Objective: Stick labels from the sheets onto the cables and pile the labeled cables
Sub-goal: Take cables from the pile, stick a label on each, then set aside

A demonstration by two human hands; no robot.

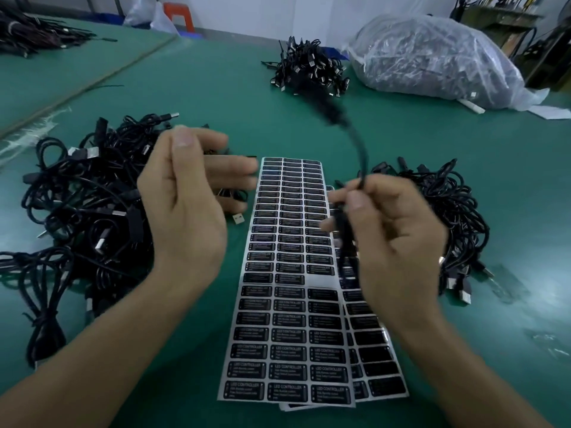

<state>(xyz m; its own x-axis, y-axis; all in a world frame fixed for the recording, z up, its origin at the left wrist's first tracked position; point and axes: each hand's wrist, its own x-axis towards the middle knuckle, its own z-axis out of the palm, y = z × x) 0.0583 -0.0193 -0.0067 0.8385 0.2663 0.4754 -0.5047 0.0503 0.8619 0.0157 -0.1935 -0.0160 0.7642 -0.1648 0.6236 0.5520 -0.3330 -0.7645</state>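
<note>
Above the label sheets (287, 273), a motion-blurred cable (360, 156) in the pinch of the right hand (398, 242); left hand (188, 205) slack-fingered, empty.

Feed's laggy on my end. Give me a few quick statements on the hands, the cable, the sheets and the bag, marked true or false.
1. The right hand pinches a black cable. True.
2. The left hand holds a label sheet. False: it holds nothing, fingers straight, above the left cable pile.
3. The label sheets lie between the left cable pile and the right cable pile. True.
4. The plastic bag sits at the near left. False: it lies at the far right.
</note>
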